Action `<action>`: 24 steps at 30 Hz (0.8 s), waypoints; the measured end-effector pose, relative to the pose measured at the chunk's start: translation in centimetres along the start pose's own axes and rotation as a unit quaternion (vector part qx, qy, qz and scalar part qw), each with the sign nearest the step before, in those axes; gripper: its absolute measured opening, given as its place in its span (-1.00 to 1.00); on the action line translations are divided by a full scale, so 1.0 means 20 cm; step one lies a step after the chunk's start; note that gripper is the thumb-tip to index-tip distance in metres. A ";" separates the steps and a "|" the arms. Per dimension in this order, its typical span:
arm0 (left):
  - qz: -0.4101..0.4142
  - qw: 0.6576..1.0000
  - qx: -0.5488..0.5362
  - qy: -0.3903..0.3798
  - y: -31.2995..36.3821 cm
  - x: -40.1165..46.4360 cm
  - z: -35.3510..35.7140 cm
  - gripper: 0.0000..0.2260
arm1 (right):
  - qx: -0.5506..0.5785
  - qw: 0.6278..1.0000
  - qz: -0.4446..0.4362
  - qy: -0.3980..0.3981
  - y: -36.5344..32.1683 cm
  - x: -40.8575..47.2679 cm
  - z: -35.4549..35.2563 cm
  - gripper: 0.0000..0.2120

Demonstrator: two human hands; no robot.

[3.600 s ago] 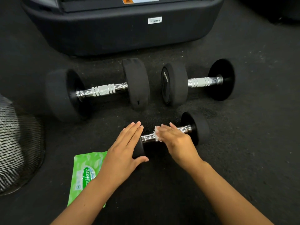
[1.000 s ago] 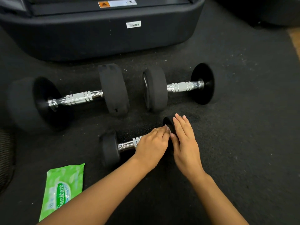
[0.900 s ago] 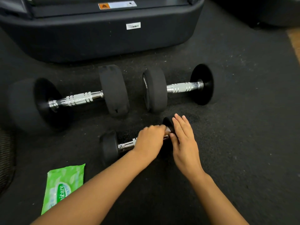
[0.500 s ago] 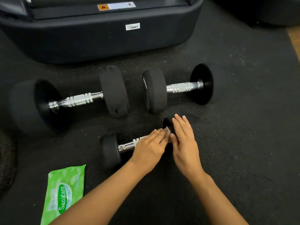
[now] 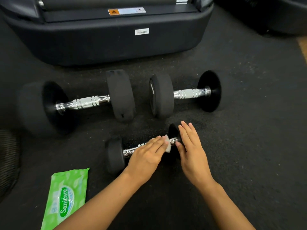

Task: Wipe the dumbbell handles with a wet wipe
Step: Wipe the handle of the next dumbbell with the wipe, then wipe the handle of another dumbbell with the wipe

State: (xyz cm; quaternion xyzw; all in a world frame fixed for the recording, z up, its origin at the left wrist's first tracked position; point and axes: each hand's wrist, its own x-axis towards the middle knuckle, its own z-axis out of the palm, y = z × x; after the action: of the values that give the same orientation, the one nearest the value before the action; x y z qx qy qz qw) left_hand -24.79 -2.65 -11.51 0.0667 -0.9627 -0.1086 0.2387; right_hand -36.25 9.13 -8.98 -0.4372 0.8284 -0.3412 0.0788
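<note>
Small dumbbell (image 5: 116, 155): black ends, chrome handle (image 5: 131, 151), lying on the dark speckled floor (image 5: 249, 138), nearest of three. Left hand (image 5: 147, 155): fingers extended and laid flat over the handle, pressing a white wet wipe (image 5: 167, 144) against the bar near its right end; the wipe shows only past the fingertips. Right hand (image 5: 191, 146): open, fingers straight and together, resting against the small dumbbell's right end, which it mostly hides; holds nothing. Large dumbbell (image 5: 76, 102): far left, on the floor, handle bare. Medium dumbbell (image 5: 184, 93): far right, just beside the large one, handle bare. Green wipe packet (image 5: 66, 195): flat on the floor, near left, partly under the left forearm, apart from the dumbbells. Black machine base (image 5: 108, 39): behind the dumbbells, with a white label and an orange warning sticker.
</note>
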 end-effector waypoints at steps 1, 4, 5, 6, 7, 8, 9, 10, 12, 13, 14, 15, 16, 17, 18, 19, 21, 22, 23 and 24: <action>-0.014 1.000 -0.003 -0.007 0.01 0.00 0.00 -0.69 | 0.000 1.000 0.003 0.002 0.00 0.00 0.00 -0.52; -0.032 0.998 -0.021 -0.043 0.04 0.07 0.02 -0.63 | -0.004 1.000 0.006 0.004 -0.01 -0.01 0.00 -0.52; -0.031 0.998 -0.030 -0.053 0.06 0.10 0.02 -0.65 | -0.004 1.000 0.004 0.000 -0.02 -0.01 -0.01 -0.53; -0.035 0.997 -0.041 -0.063 0.06 0.13 0.02 -0.65 | 0.000 1.000 0.003 -0.008 -0.03 0.00 -0.02 -0.54; -0.043 0.995 -0.052 -0.071 0.06 0.14 0.01 -0.65 | 0.007 1.000 0.004 -0.021 -0.03 0.00 -0.04 -0.54; -0.049 0.994 -0.059 -0.077 0.06 0.14 -0.01 -0.65 | 0.012 0.999 0.006 -0.035 -0.03 0.01 -0.06 -0.54; -0.055 0.993 -0.064 -0.078 0.05 0.14 -0.02 -0.67 | 0.010 0.999 0.003 -0.047 -0.04 0.02 -0.09 -0.53; -0.058 0.993 -0.066 -0.075 0.04 0.14 -0.05 -0.71 | -0.003 0.999 -0.008 -0.051 -0.04 0.02 -0.12 -0.53; -0.070 0.993 -0.069 -0.072 0.03 0.15 -0.11 -0.75 | -0.045 0.996 -0.059 -0.043 -0.04 0.03 -0.18 -0.56; -0.073 0.992 -0.072 -0.070 0.03 0.17 -0.15 -0.72 | -0.061 0.994 -0.086 -0.036 -0.05 0.04 -0.20 -0.58; -0.075 0.992 -0.073 -0.064 0.03 0.20 -0.18 -0.68 | -0.068 0.992 -0.104 -0.029 -0.08 0.06 -0.22 -0.61; -0.076 0.993 -0.072 -0.055 0.04 0.23 -0.22 -0.65 | -0.064 0.991 -0.113 -0.021 -0.10 0.07 -0.23 -0.64; -0.078 0.993 -0.071 -0.047 0.05 0.27 -0.25 -0.64 | -0.053 0.992 -0.116 -0.010 -0.13 0.10 -0.25 -0.66; -0.079 0.994 -0.069 -0.039 0.05 0.30 -0.28 -0.64 | -0.040 0.992 -0.116 0.004 -0.16 0.13 -0.28 -0.69; -0.078 0.994 -0.067 -0.030 0.05 0.33 -0.31 -0.65 | -0.031 0.992 -0.117 0.019 -0.18 0.16 -0.30 -0.71; -0.077 0.994 -0.068 -0.020 0.05 0.36 -0.33 -0.65 | -0.025 0.992 -0.122 0.032 -0.20 0.19 -0.31 -0.74; -0.082 0.994 -0.074 -0.007 0.05 0.42 -0.38 -0.54 | -0.025 0.988 -0.147 0.044 -0.21 0.27 -0.36 -0.80; -0.084 0.994 -0.069 -0.005 0.04 0.46 -0.39 -0.47 | -0.028 0.985 -0.166 0.040 -0.22 0.31 -0.37 -0.84; -0.083 0.995 -0.060 -0.003 0.03 0.49 -0.41 -0.43 | -0.029 0.981 -0.187 0.033 -0.22 0.36 -0.39 -0.86; -0.084 0.995 -0.055 -0.003 0.02 0.53 -0.42 -0.40 | -0.031 0.977 -0.208 0.024 -0.22 0.40 -0.40 -0.87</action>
State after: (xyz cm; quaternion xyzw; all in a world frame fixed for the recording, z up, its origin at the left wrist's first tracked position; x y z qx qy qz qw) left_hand -30.15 -5.64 0.58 0.1337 -0.9470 -0.1811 0.2292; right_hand -41.48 5.20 1.24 -0.5939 0.7312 -0.3344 -0.0271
